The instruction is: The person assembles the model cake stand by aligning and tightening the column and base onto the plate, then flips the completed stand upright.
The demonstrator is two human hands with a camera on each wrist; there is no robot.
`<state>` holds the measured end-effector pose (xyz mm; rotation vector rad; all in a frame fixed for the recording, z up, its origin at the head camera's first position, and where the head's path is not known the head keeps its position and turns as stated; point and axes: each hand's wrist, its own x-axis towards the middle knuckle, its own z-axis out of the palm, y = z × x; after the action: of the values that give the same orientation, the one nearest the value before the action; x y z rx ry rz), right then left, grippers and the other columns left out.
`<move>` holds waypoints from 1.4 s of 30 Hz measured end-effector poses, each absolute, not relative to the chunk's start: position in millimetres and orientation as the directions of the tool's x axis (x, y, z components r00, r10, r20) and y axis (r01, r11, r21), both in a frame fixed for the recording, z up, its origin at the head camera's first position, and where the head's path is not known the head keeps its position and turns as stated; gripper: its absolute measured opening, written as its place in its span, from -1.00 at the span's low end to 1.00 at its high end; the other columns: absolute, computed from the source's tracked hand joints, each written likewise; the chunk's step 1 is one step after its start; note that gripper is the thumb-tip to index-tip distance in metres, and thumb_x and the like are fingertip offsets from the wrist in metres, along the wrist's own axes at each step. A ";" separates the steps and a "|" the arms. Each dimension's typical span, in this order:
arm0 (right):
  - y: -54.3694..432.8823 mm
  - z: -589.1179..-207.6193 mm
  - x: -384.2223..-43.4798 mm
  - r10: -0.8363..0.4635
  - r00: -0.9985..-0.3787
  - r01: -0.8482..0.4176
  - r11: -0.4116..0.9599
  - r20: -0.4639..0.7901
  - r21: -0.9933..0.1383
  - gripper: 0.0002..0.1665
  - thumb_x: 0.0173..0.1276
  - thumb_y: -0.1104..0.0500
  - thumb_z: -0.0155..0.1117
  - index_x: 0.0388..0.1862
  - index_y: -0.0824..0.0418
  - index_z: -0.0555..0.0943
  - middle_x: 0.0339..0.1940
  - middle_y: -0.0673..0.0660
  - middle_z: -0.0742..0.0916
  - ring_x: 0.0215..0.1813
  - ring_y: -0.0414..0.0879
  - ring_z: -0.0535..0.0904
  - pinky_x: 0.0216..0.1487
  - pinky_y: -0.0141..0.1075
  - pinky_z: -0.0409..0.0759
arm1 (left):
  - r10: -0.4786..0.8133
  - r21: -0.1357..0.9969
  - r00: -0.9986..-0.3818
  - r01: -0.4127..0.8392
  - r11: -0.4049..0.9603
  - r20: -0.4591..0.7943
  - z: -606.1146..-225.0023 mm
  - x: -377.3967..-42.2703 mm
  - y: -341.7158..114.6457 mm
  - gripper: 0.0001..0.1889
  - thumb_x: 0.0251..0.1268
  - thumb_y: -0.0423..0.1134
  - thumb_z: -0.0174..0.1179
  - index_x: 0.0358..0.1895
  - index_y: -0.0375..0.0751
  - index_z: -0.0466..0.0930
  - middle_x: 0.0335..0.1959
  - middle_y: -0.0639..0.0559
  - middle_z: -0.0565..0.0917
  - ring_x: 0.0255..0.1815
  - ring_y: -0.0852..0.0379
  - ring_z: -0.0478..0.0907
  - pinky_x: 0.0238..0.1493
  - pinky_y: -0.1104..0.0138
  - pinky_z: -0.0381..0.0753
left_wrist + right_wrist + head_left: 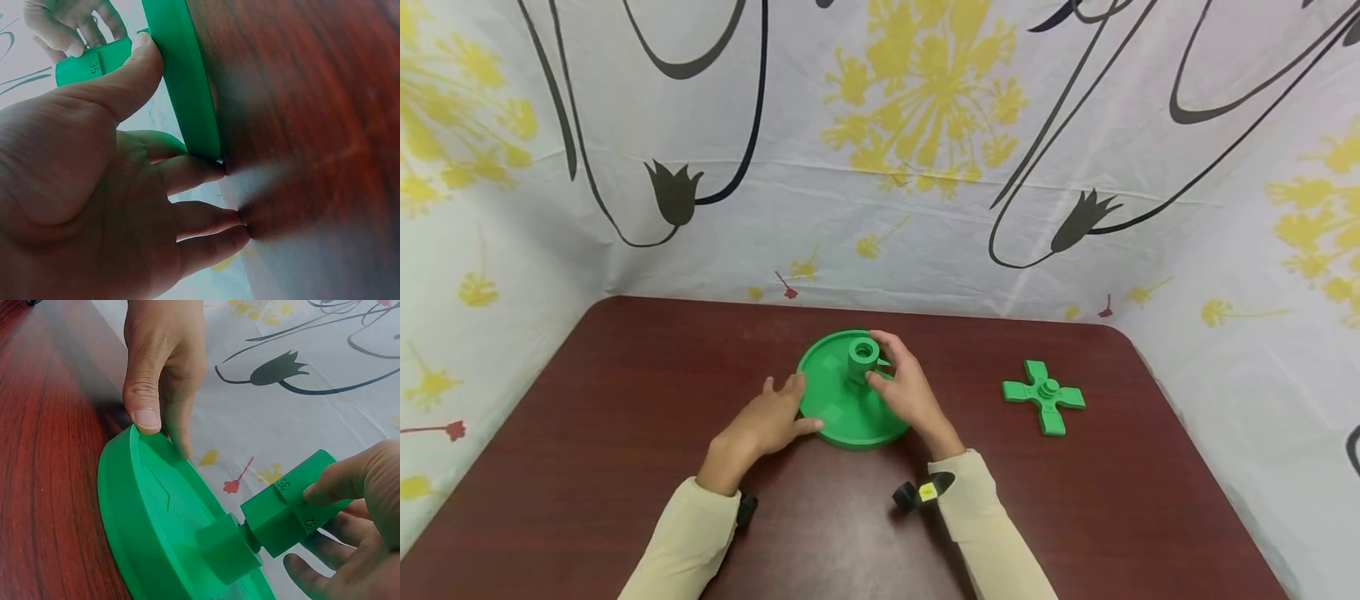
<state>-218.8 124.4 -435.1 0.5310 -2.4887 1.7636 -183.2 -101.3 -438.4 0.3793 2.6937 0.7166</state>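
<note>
A round green base (853, 429) with a raised rim lies on the table. My left hand (765, 423) holds its near left edge, the thumb on the rim and the other fingers spread along the outside. Over the base's central collar (228, 550) stands a green stepped cylinder (275, 509) marked with numbers, one reading 35. A dark narrow neck shows between the cylinder and the collar. My right hand (912, 387) holds the cylinder from the right, thumb on its near side. In the head view, the cylinder's top shows a round hole.
To the right on the dark red wooden table (1142, 467) lies a green cross-shaped piece (1047, 397) with a round stud in its middle. A patterned white cloth (820, 167) hangs behind the table and along its sides.
</note>
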 end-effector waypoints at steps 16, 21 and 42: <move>120.9 -439.9 -217.2 -0.186 -0.946 -0.318 0.382 0.265 -0.868 -0.30 0.23 0.43 0.38 0.37 0.31 0.42 0.20 0.27 0.63 0.23 0.18 0.55 0.18 0.04 0.57 | 0.323 0.517 -0.911 0.153 0.842 -0.257 -438.0 -181.8 -99.9 -0.09 0.44 0.02 0.17 0.58 -0.39 -0.13 0.56 -0.36 0.04 0.55 -0.48 -0.19 0.38 -0.25 0.21; 120.9 -440.5 -216.3 -0.207 -0.941 -0.330 0.396 0.267 -0.857 -0.24 0.27 0.36 0.40 0.44 0.30 0.36 0.30 0.26 0.57 0.28 0.15 0.52 0.20 0.03 0.57 | 0.328 0.517 -0.911 0.160 0.841 -0.251 -438.3 -182.3 -99.5 -0.09 0.44 0.01 0.17 0.58 -0.39 -0.13 0.56 -0.37 0.05 0.54 -0.50 -0.19 0.38 -0.25 0.22; 121.8 -438.9 -218.4 -0.191 -0.944 -0.324 0.379 0.269 -0.867 -0.33 0.27 0.43 0.34 0.37 0.30 0.43 0.27 0.28 0.61 0.30 0.17 0.54 0.22 0.04 0.55 | 0.335 0.526 -0.910 0.164 0.834 -0.246 -437.2 -183.6 -99.9 -0.10 0.44 -0.01 0.18 0.57 -0.40 -0.14 0.56 -0.38 0.04 0.54 -0.50 -0.19 0.40 -0.25 0.19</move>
<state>-218.4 121.8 -438.9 0.4695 -2.5033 1.6171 -183.6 -99.9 -437.2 0.3766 2.6850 0.7277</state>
